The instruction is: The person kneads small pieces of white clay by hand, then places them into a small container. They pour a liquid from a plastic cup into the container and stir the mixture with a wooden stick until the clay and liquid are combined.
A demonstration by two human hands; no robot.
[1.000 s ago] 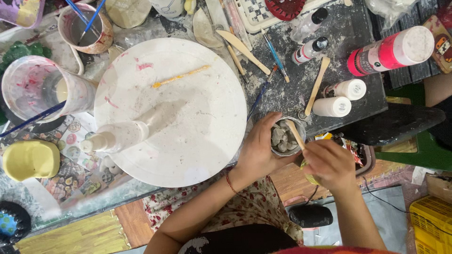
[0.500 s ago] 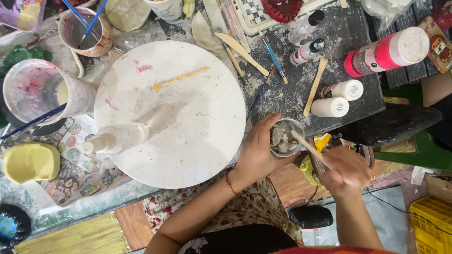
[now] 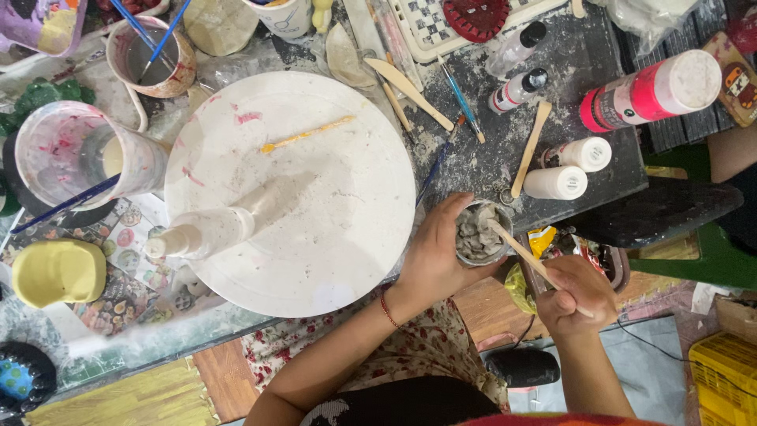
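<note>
My left hand (image 3: 436, 251) is wrapped around a small round cup (image 3: 481, 233) filled with grey lumpy paste, held at the right edge of a big white turntable disc (image 3: 331, 213). My right hand (image 3: 582, 296) grips a wooden stick (image 3: 516, 246) whose tip is sunk into the paste. A white bottle-shaped piece (image 3: 206, 231) lies on its side on the disc, next to a thin yellow-stained stick (image 3: 307, 135).
Paint bottles (image 3: 650, 91), small white bottles (image 3: 569, 167), brushes (image 3: 460, 101) and wooden modelling tools (image 3: 530, 147) litter the dark board at the right. Paint-smeared cups (image 3: 75, 154) with brushes stand at the left, with a yellow sponge (image 3: 57, 272) below. Another person's arm (image 3: 729, 150) shows at the right edge.
My right hand has shifted lower and to the right while the stick stays in the cup, tilting more. My left hand keeps hold of the cup.
</note>
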